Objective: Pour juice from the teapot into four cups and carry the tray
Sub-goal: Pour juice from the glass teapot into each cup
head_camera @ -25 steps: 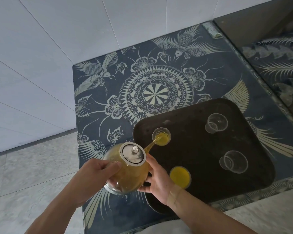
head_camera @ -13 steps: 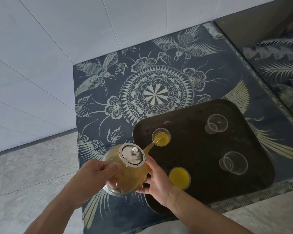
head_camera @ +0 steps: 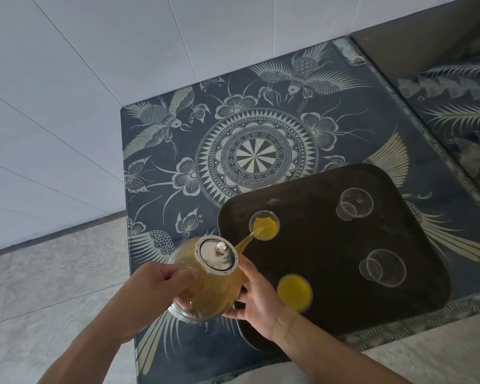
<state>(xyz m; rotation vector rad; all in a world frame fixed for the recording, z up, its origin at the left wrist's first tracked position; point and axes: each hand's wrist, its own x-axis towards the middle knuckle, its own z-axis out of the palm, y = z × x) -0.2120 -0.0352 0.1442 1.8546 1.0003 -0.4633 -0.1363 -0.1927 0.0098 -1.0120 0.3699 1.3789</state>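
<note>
A glass teapot [head_camera: 211, 289] of orange juice with a steel lid is tilted over the dark tray [head_camera: 316, 245]. My left hand [head_camera: 155, 286] grips its left side and my right hand [head_camera: 257, 297] cups its right side and base. Juice runs from the spout into the far left cup [head_camera: 264, 225], which is partly full. The near left cup [head_camera: 294, 292] holds juice almost to its rim. Two clear cups, far right [head_camera: 354, 204] and near right [head_camera: 382, 268], hold nothing.
The tray sits on a dark blue table [head_camera: 233, 151] patterned with birds and a round medallion. A white tiled wall [head_camera: 94, 79] runs along the left and back. Grey floor [head_camera: 53, 273] lies left of the table. A dark reflective panel [head_camera: 455, 79] stands at the right.
The juice level in the far left cup has risen a little. The teapot and both hands have held almost the same pose.
</note>
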